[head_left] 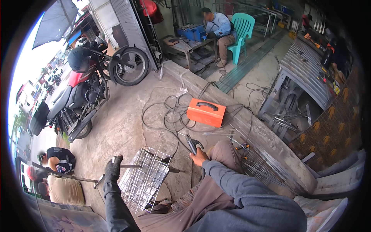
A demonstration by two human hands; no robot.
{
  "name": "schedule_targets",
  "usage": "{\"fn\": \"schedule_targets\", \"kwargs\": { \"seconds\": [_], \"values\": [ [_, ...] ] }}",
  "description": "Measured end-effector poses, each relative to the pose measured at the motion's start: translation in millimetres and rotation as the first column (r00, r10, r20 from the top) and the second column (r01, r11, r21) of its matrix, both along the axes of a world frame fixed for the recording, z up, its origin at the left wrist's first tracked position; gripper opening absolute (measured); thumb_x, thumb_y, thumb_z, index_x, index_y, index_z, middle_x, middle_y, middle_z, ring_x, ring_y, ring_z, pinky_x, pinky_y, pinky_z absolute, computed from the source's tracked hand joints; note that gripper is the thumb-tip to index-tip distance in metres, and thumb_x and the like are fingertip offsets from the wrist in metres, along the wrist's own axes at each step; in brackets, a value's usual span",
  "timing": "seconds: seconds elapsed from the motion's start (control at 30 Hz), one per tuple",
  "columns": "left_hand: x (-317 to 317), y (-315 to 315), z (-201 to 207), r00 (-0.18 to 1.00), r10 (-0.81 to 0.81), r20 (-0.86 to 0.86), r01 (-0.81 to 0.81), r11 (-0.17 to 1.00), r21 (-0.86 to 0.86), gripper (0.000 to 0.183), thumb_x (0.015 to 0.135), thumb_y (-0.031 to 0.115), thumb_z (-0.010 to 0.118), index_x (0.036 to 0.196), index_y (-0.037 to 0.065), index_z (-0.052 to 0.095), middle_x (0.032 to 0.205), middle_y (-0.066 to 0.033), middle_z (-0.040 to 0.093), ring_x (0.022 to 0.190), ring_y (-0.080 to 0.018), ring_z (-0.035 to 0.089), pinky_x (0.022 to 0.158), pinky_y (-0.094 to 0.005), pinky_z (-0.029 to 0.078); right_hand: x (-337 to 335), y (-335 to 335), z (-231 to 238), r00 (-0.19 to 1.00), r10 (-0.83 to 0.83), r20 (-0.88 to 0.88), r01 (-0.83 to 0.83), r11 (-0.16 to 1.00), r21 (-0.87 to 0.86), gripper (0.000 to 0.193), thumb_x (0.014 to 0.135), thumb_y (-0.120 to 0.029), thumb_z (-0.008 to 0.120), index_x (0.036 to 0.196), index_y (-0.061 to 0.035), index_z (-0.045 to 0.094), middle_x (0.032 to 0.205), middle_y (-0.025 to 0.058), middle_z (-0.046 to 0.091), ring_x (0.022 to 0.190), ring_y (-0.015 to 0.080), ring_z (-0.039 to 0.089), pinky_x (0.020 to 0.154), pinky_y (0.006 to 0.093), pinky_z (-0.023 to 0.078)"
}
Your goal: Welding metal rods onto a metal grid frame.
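My left hand, in a dark glove, is closed around a flat metal bar that sticks out to the right over a wire mesh grid. The grid lies tilted in front of my knees, above a pale metal sheet or plate. In my right hand, which is bare, I grip a welding electrode holder, pointing up and away from me just right of the grid. I cannot make out a rod in its jaws.
An orange welding machine stands ahead amid looped cables. Metal rods lie beside a concrete ledge on the right. A motorcycle is parked at left. People sit by a green chair and crouch at lower left.
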State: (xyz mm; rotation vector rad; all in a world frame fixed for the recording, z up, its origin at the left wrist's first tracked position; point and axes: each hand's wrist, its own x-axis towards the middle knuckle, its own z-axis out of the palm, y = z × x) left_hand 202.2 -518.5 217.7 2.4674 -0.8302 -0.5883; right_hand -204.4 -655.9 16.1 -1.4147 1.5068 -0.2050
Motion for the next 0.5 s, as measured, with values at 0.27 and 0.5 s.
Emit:
{"fn": "schedule_targets", "kwargs": {
  "seconds": [0.27,0.5],
  "values": [
    [-27.6,-28.8,20.0,0.971,-0.223,0.091,0.209,0.967,0.143,0.101,0.077,0.079,0.059,0.127,-0.009,0.063,0.128,-0.0337,0.062,0.127,-0.0449,0.056,0.108,-0.0464,0.042,-2.0,3.6,-33.1,0.997,0.009,-0.078,-0.022,0.985,-0.172,0.055,0.094,-0.05,0.062,0.119,-0.0015,0.051,0.08,0.0167,0.071,0.067,0.0304,0.072,0.063,0.0433,0.056],
    [-9.1,-13.9,3.6,0.998,-0.057,0.022,0.057,0.998,0.006,0.079,0.079,0.076,0.062,0.09,-0.002,0.073,0.08,-0.0205,0.069,0.079,-0.0349,0.067,0.076,-0.0461,0.05,-10.5,1.6,-20.2,0.999,-0.031,0.037,0.032,0.999,-0.016,0.06,0.094,-0.05,0.059,0.129,-0.0026,0.049,0.12,0.027,0.066,0.112,0.0446,0.063,0.096,0.0514,0.049]
  ]
}}
